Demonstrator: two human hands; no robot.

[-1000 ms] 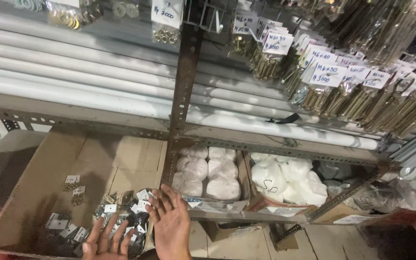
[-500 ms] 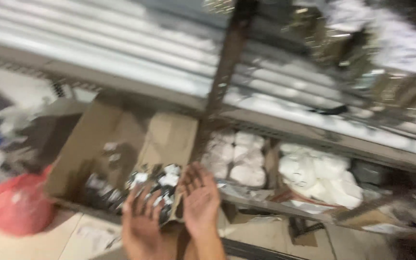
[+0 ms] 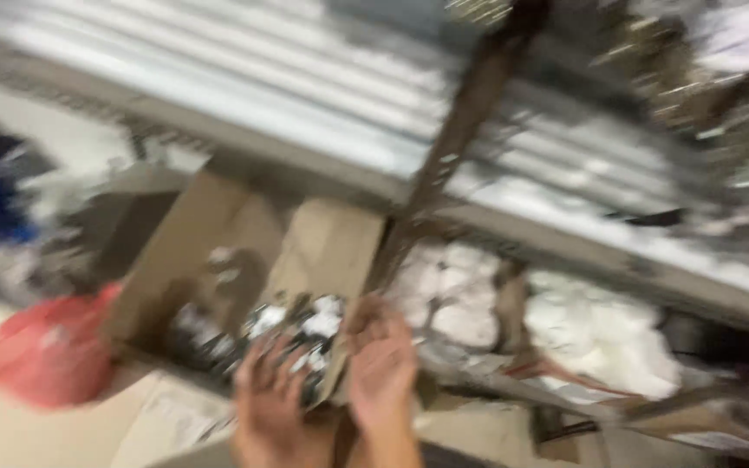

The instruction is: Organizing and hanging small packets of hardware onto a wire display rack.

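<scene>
- My left hand (image 3: 272, 407) is low in the head view, fingers spread wide and laid over the heap of small dark-and-white packets (image 3: 292, 334) at the near end of the cardboard box (image 3: 210, 251); with the blur I cannot tell whether it actually grips any of them.
- My right hand (image 3: 383, 373) is just beside it, palm turned inward and fingers loosely curved, against the near right edge of the box; whether it pinches the flap or only rests on it I cannot tell.
- The packets lie in the front right corner of the box, touching my left fingers, and the rest of the box floor behind them shows mostly bare brown card.
- The box sits on the lowest shelf level of a metal rack, left of the rack's brown upright post (image 3: 457, 147).
- Right of that post I see a second box of bagged white pieces (image 3: 452, 299), and further right a bigger pile of white bags (image 3: 600, 334).
- Long pale tubes (image 3: 244, 87) lie along the shelf above.
- A red plastic bag (image 3: 45, 351) sits on the floor, well to the left of the box.
- The whole picture is smeared, so finer detail is lost.
</scene>
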